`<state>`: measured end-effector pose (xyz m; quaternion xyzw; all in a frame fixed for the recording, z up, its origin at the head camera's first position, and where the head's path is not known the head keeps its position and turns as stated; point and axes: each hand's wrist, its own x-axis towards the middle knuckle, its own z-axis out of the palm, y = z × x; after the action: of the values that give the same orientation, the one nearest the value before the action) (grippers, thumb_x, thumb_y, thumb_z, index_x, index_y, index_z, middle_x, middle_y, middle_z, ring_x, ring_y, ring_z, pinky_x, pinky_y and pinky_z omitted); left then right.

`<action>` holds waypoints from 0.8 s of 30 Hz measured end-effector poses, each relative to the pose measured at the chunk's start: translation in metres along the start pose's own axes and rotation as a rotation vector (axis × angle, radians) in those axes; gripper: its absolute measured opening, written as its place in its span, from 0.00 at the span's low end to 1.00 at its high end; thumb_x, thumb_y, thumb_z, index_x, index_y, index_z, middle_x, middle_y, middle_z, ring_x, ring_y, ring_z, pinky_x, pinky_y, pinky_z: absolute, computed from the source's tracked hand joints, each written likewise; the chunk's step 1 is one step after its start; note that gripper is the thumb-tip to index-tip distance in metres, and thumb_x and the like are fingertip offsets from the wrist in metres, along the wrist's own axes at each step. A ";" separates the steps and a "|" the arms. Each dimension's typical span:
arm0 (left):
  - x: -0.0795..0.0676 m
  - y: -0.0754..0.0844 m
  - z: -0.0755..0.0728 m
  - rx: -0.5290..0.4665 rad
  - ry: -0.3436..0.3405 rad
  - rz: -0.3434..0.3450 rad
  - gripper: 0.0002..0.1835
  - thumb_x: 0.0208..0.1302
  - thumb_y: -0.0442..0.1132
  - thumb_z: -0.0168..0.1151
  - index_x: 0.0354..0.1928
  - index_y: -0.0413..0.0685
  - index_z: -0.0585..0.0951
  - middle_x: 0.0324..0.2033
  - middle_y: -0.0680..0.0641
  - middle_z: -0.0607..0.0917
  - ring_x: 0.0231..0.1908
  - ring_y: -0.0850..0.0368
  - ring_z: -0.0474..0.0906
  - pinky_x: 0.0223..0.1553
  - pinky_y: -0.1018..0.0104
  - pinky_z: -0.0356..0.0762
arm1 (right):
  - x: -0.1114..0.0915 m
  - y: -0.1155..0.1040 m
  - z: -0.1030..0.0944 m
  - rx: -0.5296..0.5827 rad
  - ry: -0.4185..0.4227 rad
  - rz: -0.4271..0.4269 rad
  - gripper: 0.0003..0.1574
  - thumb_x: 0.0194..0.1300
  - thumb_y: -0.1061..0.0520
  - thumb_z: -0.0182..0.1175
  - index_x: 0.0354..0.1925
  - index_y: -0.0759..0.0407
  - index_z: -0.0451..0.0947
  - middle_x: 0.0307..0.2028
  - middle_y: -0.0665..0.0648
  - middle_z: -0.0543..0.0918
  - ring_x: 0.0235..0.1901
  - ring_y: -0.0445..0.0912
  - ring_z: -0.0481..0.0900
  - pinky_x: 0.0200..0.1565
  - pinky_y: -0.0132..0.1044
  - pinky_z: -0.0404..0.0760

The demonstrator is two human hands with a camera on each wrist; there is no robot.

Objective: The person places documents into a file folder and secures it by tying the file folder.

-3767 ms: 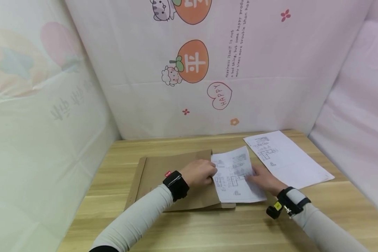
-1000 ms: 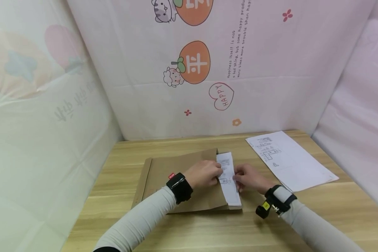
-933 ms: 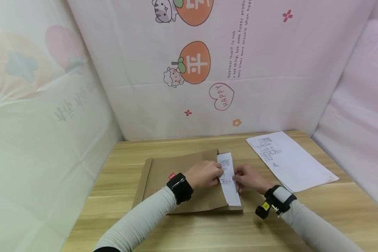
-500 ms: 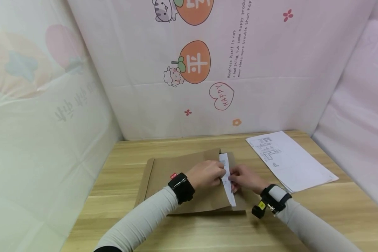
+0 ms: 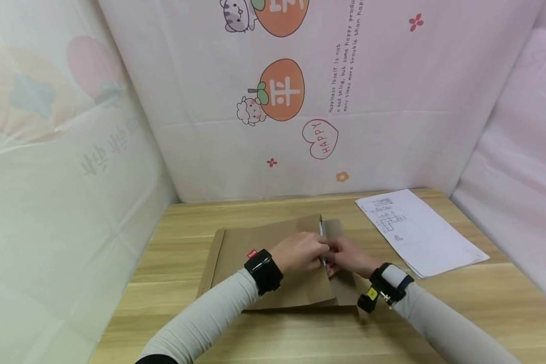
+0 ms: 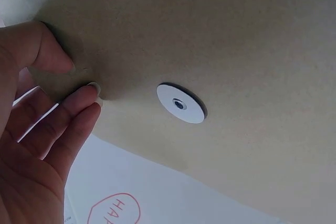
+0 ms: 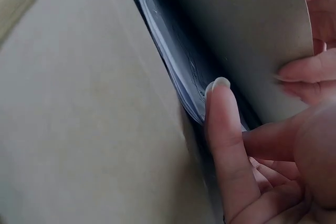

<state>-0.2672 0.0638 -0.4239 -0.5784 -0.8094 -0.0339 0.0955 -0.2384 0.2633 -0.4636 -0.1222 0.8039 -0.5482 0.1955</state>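
papers [image 7: 173,59] seemingly almost fully slid into brown envelope [image 5: 296,293], edges showing at mouth. envelope's front edge pinched by left hand [image 5: 302,251]; right hand [image 5: 351,258] set against papers, grip unclear. flap [image 5: 346,292] left unfolded; loose sheets [image 5: 420,237] left outside.

"Where's the head view set?"
"High and farthest off, facing forward and down over the pale wood-grain counter [image 5: 164,263]."
"And the wrist views?"
"Very near: the left faces the flat brown paper envelope [image 6: 231,51], the right looks inside it. Head and left share the red printed heart outline [image 5: 320,139]."
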 end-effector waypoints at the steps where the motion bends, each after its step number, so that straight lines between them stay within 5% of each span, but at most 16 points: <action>1: 0.000 0.000 0.000 -0.004 0.003 0.000 0.05 0.59 0.33 0.66 0.33 0.53 0.83 0.34 0.58 0.80 0.32 0.66 0.72 0.37 0.75 0.71 | 0.000 -0.001 0.001 -0.002 -0.001 -0.003 0.11 0.77 0.62 0.53 0.46 0.71 0.78 0.32 0.60 0.83 0.29 0.48 0.83 0.34 0.40 0.86; 9: -0.001 0.001 0.000 -0.006 0.030 0.031 0.05 0.59 0.33 0.67 0.34 0.53 0.83 0.34 0.59 0.80 0.32 0.67 0.72 0.38 0.76 0.72 | 0.002 -0.003 0.004 -0.025 -0.019 -0.025 0.08 0.72 0.69 0.51 0.44 0.69 0.77 0.37 0.60 0.82 0.34 0.49 0.83 0.36 0.43 0.86; 16: -0.001 0.005 0.000 -0.001 0.053 0.068 0.07 0.58 0.33 0.67 0.29 0.54 0.81 0.32 0.59 0.79 0.31 0.68 0.71 0.36 0.78 0.71 | 0.006 -0.004 0.011 -0.073 0.003 -0.060 0.09 0.62 0.73 0.51 0.32 0.63 0.75 0.25 0.51 0.75 0.25 0.43 0.73 0.27 0.32 0.72; 24: -0.001 0.004 0.001 -0.035 0.064 0.073 0.09 0.57 0.31 0.66 0.26 0.53 0.78 0.30 0.58 0.79 0.30 0.66 0.70 0.35 0.76 0.70 | 0.007 -0.004 0.013 -0.088 0.014 -0.085 0.11 0.66 0.72 0.49 0.29 0.61 0.73 0.21 0.49 0.71 0.22 0.42 0.70 0.26 0.31 0.68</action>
<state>-0.2630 0.0648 -0.4253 -0.6078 -0.7836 -0.0630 0.1123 -0.2391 0.2480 -0.4653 -0.1612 0.8227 -0.5209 0.1608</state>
